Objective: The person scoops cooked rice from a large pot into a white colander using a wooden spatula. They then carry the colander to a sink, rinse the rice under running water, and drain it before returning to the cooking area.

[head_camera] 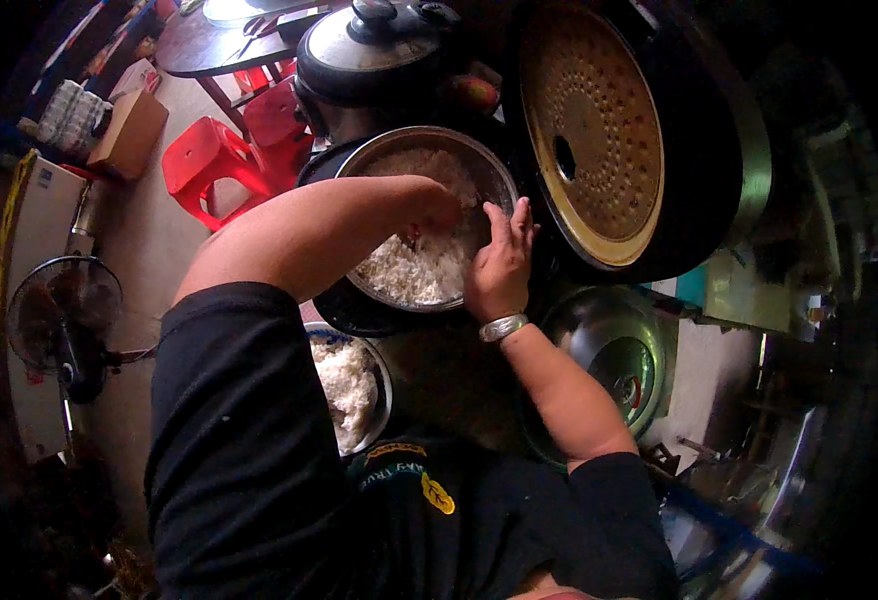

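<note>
A round metal pot (503,161) in front of me holds loose white grains that look like rice (413,274). My left hand (439,210) reaches down into the pot, at the grains; its fingers are mostly hidden behind the hand and forearm. At the pot's right side, my right hand (500,262), with a silver bracelet (503,328) at the wrist, holds the rim. Nearer my body, a bowl (385,397) is heaped with clumped white rice (345,386). My left sleeve covers part of that bowl.
A large perforated round lid or tray (596,142) stands tilted at the right. Behind the pot is a lidded cooker (368,56). Red plastic stools (210,165) and a standing fan (64,330) are on the left. A big metal basin (596,337) sits beneath my right forearm.
</note>
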### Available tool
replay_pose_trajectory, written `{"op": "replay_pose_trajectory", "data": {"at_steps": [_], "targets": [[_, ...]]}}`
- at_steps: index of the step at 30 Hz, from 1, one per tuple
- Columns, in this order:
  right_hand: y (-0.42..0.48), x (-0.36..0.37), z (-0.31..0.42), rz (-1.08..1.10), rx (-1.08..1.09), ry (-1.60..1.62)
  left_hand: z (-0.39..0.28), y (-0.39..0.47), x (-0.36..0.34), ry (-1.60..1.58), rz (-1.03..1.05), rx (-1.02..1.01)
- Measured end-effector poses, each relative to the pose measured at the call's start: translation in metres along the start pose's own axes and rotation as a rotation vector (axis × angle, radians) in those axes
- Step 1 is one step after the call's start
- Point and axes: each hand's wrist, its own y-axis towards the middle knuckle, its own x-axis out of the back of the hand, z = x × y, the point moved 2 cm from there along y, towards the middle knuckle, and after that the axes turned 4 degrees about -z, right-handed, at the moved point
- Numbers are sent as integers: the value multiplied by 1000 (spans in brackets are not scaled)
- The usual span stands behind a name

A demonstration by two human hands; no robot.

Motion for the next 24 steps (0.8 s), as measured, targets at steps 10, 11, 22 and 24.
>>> {"op": "replay_pose_trajectory", "data": {"at_steps": [10,11,22,24], "targets": [[0,1,3,6,10,-53,-8,15,14,-62,-23,12],[0,2,3,8,11,-46,-8,18,13,-64,-24,3],[-2,-1,-2,-33,4,-25,-44,-13,54,56,23,100],[-2,-1,3,-33,28,-39,-42,-18,60,-47,64,189]]}}
